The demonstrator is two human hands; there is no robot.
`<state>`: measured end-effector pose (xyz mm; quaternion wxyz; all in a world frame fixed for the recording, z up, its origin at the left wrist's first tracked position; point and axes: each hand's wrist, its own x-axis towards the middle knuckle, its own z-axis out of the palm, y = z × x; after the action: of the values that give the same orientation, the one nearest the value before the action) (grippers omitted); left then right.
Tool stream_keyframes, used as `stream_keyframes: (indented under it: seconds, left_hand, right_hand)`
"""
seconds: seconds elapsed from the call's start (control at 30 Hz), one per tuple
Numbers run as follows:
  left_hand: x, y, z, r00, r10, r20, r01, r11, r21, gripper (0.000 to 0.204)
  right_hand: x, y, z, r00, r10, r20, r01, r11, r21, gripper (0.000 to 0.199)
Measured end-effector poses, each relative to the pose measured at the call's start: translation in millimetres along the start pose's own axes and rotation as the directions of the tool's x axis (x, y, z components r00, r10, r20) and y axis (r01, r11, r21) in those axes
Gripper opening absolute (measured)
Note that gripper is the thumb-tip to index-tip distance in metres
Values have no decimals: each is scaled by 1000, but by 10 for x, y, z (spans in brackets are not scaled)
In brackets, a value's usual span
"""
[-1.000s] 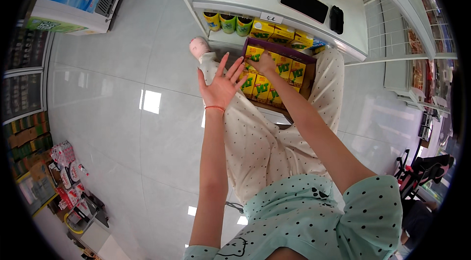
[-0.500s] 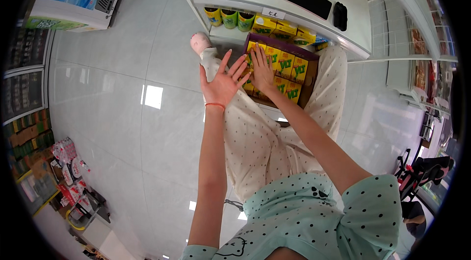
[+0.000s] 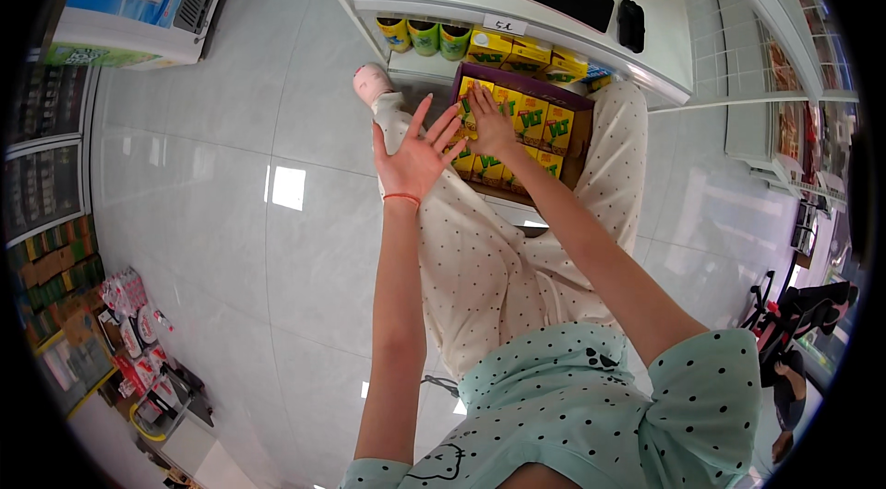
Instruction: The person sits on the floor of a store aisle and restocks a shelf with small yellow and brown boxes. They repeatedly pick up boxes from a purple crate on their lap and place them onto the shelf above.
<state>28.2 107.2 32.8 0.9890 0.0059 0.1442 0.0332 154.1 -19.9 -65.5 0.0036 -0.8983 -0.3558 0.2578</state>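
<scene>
On the person's lap, at 12 o'clock from the pale green spotted top, a purple-walled carton tray (image 3: 570,101) holds yellow drink cartons (image 3: 532,119) in rows, roughly eight showing and more hidden under the arms. The left hand (image 3: 413,155) hovers at the tray's 9 o'clock edge with its grip spread wide and empty, while the right hand (image 3: 486,113) lies flat on the cartons, fingers together, pinching nothing; the step looks like sorting the cartons, and the next move likely calls for closing on one. Beyond, under the white table (image 3: 664,46), stand three cans (image 3: 424,35) and about three more yellow cartons.
</scene>
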Motion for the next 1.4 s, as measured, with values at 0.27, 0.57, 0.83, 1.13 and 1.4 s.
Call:
stream_keyframes:
  seconds: [0.27,0.57,0.83,1.13,1.4]
  left_hand:
    - [8,-13,10,1000,-1,5,1,1000,-7,84]
    - [46,-23,26,1000,-18,-11,18,1000,2,84]
    - [45,-37,-5,1000,-17,6,17,1000,23,86]
    - [-38,-55,-11,999,28,-18,-27,999,45,86]
    - [-61,-111,-20,998,42,-39,-38,996,84,84]
  right_hand:
    - [-26,59,71,993,-53,106,64,992,-107,81]
    - [-188,-49,157,988,-56,145,54,998,22,70]
    - [-6,-92,-54,947,-17,320,6,999,37,61]
    - [-557,87,571,989,-133,63,128,988,82,74]
    - [-593,18,539,996,-65,58,62,996,62,63]
